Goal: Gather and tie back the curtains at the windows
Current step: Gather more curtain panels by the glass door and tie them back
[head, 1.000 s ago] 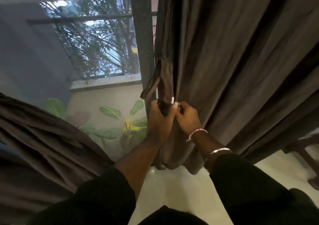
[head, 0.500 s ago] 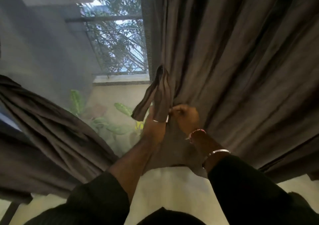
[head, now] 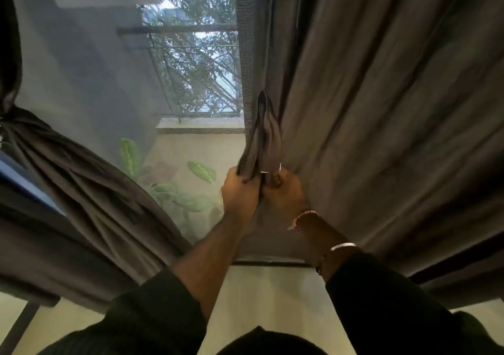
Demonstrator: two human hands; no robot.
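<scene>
Head view: dark grey, softly pleated curtain (head: 381, 114) at window's right edge; matching fabric tie-back strip (head: 263, 142), looped, gripped by left hand (head: 240, 193), pinched by right hand (head: 286, 193), fists touching.

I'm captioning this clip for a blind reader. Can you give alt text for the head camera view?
Both hands grip a dark fabric tie-back strap against the edge of the grey right curtain: left hand, right hand. The left curtain is already bunched aside, with leafy plants behind the window mesh.
</scene>
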